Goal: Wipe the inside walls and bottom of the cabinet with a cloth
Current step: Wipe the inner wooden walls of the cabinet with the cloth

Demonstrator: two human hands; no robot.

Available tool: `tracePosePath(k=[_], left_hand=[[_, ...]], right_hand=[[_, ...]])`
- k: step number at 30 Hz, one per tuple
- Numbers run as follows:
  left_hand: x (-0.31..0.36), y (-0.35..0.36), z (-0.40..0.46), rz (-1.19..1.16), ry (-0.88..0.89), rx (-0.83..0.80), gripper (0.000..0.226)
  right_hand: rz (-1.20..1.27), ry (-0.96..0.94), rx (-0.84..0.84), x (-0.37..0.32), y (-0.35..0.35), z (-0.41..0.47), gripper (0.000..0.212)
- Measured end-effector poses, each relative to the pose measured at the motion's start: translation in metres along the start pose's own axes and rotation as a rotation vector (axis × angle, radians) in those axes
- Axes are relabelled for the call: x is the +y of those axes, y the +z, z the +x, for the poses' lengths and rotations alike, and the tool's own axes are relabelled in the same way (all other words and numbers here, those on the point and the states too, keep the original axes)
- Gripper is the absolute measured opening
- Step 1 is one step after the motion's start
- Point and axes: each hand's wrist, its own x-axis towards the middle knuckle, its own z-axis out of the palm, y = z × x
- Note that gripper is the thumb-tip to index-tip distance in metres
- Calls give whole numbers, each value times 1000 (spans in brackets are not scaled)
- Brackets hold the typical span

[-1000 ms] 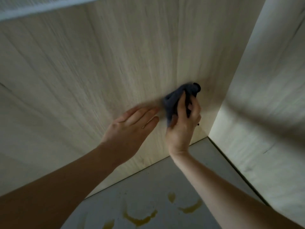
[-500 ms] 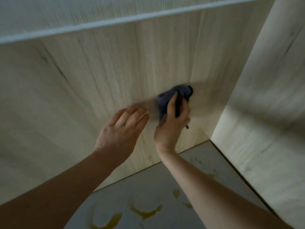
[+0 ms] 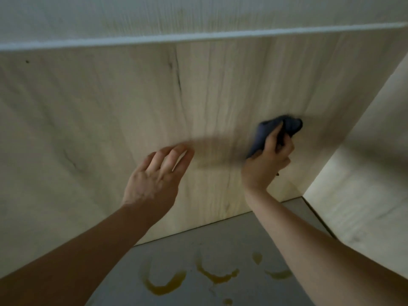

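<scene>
The right hand (image 3: 266, 160) grips a bunched dark blue cloth (image 3: 276, 131) against the pale wood-grain back wall (image 3: 110, 111), near the cabinet's right corner. The left hand (image 3: 154, 180) lies beside it, fingers straight, holding nothing. Curved yellow stains (image 3: 164, 286) mark the smooth grey bottom (image 3: 231, 239).

The cabinet's grey bottom panel (image 3: 238, 235) meets a pale wood-grain back wall (image 3: 110, 107) and right side wall (image 3: 364, 195). Several curved yellowish-brown stains (image 3: 164, 283) lie on the bottom panel near the front, with a small spot (image 3: 227, 301) below them.
</scene>
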Motion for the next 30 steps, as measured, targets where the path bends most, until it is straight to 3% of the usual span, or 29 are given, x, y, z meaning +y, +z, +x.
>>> tracePosePath(k=[3,6,9,12,14,16,20,24,26,30], left_hand=[[-8,7,-11,3,-17,-52,78],[-16,5,-24,16,-35,-62,82],[-23,3,-31,29,-35,-63,81],[-29,4,-39,1,-48,-56,78],[-33,7,-49,-15,-60,-58,78],[-39,10,-59,-8,-73,-72,79],[-48,10,-73,-5,-96,-110,80],[-53,5,-77,-13,-98,-114,80],[-57,2,-78,-18,-100,-107,80],[-64,0,-83,-8,-81,-114,73]], right_hand=[[9,-293,-76,-29,13,-63,70],[56,-417,-139,-38,12,-77,66],[48,-414,-126,-21,2,-51,48],[34,-140,-32,-8,2,-22,55],[-3,-80,37,-11,4,-20,60],[6,-159,68,-25,11,-40,61],[1,-436,-69,-57,26,-109,65],[14,-581,-168,-50,21,-102,54],[-11,-529,-159,-37,13,-81,50],[-21,-126,-5,-40,13,-60,62]])
